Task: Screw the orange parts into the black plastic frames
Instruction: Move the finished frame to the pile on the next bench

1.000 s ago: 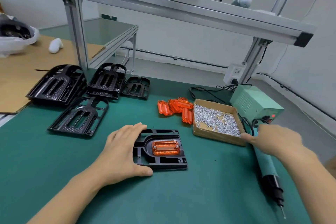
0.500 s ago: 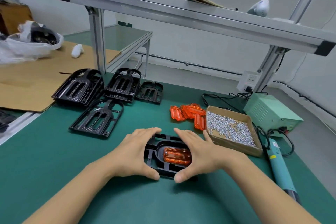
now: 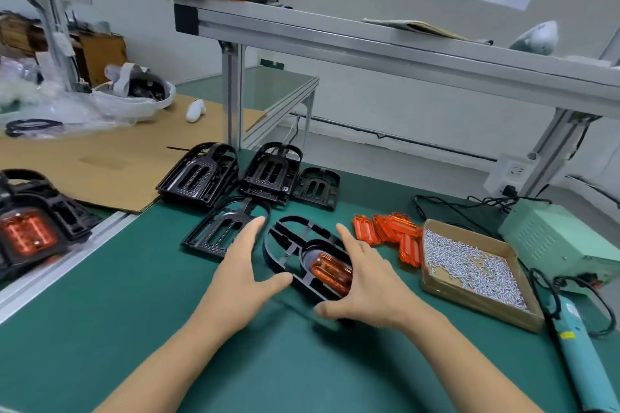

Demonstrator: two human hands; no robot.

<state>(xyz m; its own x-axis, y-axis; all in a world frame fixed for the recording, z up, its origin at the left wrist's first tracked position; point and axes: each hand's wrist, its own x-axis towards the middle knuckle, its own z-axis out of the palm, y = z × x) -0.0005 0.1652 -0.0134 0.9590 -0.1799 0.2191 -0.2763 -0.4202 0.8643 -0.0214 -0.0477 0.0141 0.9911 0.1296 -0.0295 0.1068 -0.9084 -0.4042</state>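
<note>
Both hands cradled one black frame over the green mat, the right hand curled round its near right edge beside the orange part seated in it, the left hand open-fingered with its thumb against the near left edge. The frame was tilted, its long axis running from near right to far left, rounded end pointing away. The finished frames lay well off to the left, nearer the left hand.

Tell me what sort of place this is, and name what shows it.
Most likely a small factory assembly bench. A box of screws sits beside an electric screwdriver, with stacks of identical black frames and loose orange parts on a green mat.
</note>
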